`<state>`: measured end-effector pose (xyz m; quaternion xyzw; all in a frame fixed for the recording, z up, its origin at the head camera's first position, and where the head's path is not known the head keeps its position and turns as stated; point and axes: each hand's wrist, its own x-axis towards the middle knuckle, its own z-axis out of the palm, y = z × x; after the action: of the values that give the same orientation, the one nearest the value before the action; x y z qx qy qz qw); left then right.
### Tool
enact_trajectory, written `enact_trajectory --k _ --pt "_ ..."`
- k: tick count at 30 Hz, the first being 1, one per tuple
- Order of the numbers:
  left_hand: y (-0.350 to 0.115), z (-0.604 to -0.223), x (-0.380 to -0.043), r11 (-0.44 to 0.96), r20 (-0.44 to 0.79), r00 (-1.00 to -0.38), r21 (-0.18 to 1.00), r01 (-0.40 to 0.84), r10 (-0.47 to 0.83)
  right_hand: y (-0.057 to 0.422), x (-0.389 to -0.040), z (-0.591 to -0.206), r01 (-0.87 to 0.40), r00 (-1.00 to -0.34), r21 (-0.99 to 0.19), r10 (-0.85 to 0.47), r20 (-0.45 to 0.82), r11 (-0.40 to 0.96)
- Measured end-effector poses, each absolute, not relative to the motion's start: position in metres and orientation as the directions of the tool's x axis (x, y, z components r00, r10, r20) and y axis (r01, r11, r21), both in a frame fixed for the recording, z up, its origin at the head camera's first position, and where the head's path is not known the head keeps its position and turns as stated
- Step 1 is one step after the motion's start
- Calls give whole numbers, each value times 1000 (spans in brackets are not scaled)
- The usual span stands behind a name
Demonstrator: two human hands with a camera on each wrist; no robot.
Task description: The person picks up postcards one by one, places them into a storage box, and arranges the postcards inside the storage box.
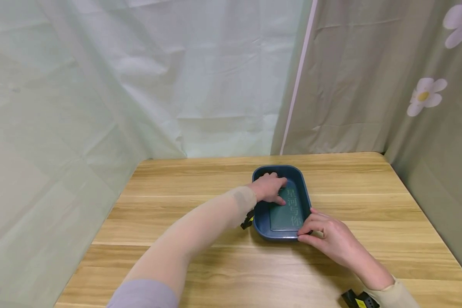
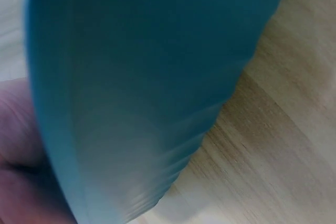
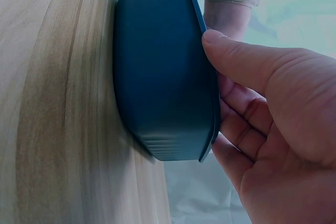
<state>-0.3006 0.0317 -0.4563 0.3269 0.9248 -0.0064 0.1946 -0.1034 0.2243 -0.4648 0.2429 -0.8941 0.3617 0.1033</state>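
A dark blue plastic tub (image 1: 303, 190) with rounded corners rests on the table. Flat inside it lies a dark green rectangular booklet (image 1: 286, 216) with pale lettering on its face. My left hand (image 1: 268, 187) reaches over the tub's left side, its spread fingers and thumb at the booklet's far left part. In the left wrist view the tub's outer wall (image 2: 142, 77) hides most of that hand. My right hand (image 1: 331, 237) pinches the rim at the near right corner; in the right wrist view its thumb (image 3: 236, 61) presses the rim from outside, with fingers curled over the inner side.
The wood-grain table (image 1: 215, 269) spreads around the tub on all sides. Pale curtains (image 1: 223, 85) hang behind its far edge, with a flowered grey curtain (image 1: 423, 96) at the right. Black wrist devices (image 1: 359, 299) are strapped at both wrists.
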Motion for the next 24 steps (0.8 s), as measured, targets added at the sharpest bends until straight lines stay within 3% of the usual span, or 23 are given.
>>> enact_trajectory --k 9,24 --pt "26 -430 -280 761 -335 -694 131 635 637 225 -101 -464 -508 -861 -592 -358 361 626" --pt "27 -430 -278 762 -340 -695 113 638 633 225 -101 -464 -508 -861 -587 -357 363 630"
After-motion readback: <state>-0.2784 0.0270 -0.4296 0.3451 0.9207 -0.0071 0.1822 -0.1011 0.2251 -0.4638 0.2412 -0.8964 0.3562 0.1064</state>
